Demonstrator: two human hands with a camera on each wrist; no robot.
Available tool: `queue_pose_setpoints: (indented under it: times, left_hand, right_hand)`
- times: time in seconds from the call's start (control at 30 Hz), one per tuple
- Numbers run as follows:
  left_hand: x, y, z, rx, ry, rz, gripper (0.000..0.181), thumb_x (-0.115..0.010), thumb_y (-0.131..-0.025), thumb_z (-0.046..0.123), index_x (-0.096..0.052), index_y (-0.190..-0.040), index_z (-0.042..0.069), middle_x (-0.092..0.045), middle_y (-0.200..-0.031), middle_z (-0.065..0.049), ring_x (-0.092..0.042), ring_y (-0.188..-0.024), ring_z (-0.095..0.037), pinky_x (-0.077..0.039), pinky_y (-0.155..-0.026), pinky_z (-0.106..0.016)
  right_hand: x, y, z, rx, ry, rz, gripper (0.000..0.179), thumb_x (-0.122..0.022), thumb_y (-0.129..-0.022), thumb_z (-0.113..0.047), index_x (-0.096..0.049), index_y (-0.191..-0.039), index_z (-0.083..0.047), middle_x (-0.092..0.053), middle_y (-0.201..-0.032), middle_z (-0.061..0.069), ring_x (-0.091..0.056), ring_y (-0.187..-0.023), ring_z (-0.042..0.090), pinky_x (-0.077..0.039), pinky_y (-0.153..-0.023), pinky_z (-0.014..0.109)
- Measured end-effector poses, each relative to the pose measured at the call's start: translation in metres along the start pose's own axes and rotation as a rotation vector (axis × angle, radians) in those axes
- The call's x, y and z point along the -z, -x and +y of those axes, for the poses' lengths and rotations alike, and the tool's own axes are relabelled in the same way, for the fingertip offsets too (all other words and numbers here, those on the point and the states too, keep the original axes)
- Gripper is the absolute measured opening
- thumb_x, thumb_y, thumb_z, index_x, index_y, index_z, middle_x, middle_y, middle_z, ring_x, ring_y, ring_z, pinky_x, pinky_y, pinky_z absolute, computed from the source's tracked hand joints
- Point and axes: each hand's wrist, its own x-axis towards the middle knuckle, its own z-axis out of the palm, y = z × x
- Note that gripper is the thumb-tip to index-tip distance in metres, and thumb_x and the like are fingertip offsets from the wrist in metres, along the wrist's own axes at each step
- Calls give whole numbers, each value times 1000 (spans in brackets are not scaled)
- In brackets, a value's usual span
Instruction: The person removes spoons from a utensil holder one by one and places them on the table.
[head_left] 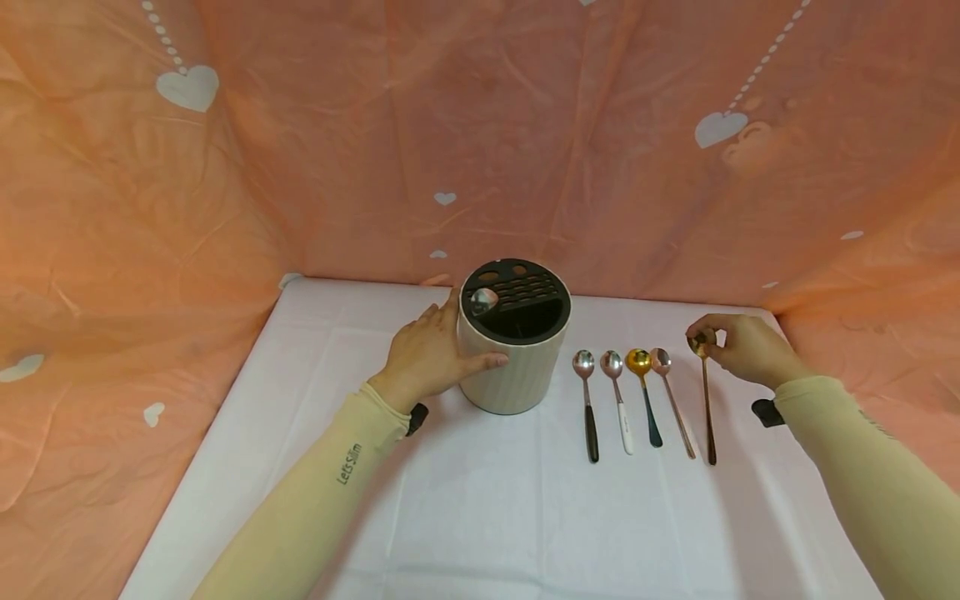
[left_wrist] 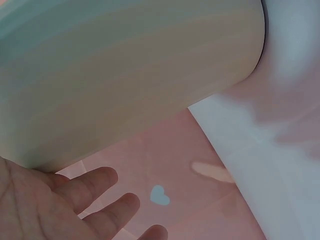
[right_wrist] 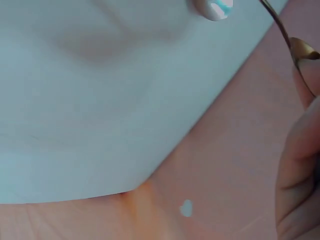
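At the far left, the scene was bounded by an orange-pink curtain (head_left: pixel 112 250), printed with white hearts. A pale yellow sleeve (head_left: pixel 285 517), lettered on the forearm, was worn on the left arm. The pale, ribbed holder (head_left: pixel 506 375) was touched by the left hand (head_left: pixel 423 354); its grip was spread wide, with the fingers set along the left side and the thumb stretched across the front. The holder was stood upright on the white-covered bench (head_left: pixel 450 500) and topped by a black lid (head_left: pixel 542 272), in which round holes, slots and a larger opening were cut. A silver spoon (head_left: pixel 483 300) was seated at the lid's left, its handle hidden.

To the right, four spoons were laid side by side, bowls pointed away from the person: a black-handled spoon (head_left: pixel 588 408), a white-handled spoon (head_left: pixel 621 408), a gold-bowled spoon (head_left: pixel 648 404) with a dark handle, and a copper-toned spoon (head_left: pixel 675 404). Beyond them, a long gold spoon (head_left: pixel 707 400) was pinched at its bowl by the right hand (head_left: pixel 750 346), whose grip was narrowed on it; whether the handle's end was rested on the bench could not be told
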Motion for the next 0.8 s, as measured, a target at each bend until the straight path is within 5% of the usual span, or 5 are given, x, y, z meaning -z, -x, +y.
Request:
queue_pose_setpoints:
  times: [0.4,0.8]
  left_hand:
    - [0,0,0,16,-20,-22,126,-34,-58,92,-6,-149,9,-27,-147,-9,-33,-130,-30,-36,-94,-45]
    - [0,0,0,3,-26,-14,125,-34,-59,92,-4,-149,11,-26,-148,-8,-34,-129,-30,-37,-94,-44]
  right_hand:
    - [-21,-6,9,-86,6,-142,24,-63,-85,-10,-65,-108,-13,-62,-100,10,-53,-84,28,-47,-69,48]
    - [-29,-10,18,-126,-14,-127,24,-61,-87,-14,-66,-110,-15,-60,-108,16,-52,-84,29,-46,-63,40]
